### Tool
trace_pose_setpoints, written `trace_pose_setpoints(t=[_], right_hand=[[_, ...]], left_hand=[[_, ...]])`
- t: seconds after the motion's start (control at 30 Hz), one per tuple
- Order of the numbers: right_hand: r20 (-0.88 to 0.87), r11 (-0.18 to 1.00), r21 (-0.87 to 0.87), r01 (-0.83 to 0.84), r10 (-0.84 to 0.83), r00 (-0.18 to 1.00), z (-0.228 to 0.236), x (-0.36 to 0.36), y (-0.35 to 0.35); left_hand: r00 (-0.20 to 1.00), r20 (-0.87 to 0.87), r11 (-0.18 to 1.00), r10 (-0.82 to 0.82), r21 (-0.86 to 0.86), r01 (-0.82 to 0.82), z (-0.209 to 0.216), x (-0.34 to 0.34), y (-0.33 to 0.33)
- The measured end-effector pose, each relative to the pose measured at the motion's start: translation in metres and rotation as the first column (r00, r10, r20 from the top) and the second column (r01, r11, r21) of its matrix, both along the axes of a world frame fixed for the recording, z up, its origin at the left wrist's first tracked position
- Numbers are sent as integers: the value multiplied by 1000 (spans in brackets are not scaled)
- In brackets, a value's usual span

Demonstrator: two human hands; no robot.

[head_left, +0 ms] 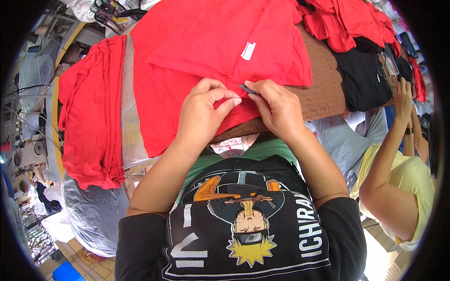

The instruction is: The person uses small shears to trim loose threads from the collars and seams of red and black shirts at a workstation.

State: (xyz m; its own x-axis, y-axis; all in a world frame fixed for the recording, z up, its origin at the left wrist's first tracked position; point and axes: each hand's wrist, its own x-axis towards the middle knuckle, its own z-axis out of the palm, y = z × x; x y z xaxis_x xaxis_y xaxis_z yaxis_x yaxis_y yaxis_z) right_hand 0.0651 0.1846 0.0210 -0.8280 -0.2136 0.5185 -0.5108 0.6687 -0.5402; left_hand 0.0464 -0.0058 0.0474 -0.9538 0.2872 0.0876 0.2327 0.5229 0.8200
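Above the near edge of the red garment spread on the brown cloth, my right hand grips a small dark grey tool, while my left hand presses thumb to forefinger, on what I cannot tell. A white label lies on the garment just beyond.

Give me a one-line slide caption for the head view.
Above red cloth, the left hand pinches thumb and finger together beside the right hand, which holds a small grey object.
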Motion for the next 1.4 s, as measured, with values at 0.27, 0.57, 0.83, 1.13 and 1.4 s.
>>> trace_pose_setpoints(t=[0.27,0.57,0.83,1.13,1.4], right_hand=[[177,988,22,154,-155,972,6,7,8],[78,984,-111,140,-132,988,50,3,39],[512,901,-423,96,150,846,115,15,84],[591,694,-610,382,77,803,5,-57,78],[559,721,-584,372,25,829,-4,-60,77]], left_hand=[[876,-41,859,-480,-223,460,67,-22,-52],[776,-564,900,-281,-435,10,15,-53,-20],[957,-255,949,-140,240,203,71,-66,-48],[736,-661,951,-144,-297,-81,39,-140,-13],[729,-578,919,-366,-345,188,18,-109,67]])
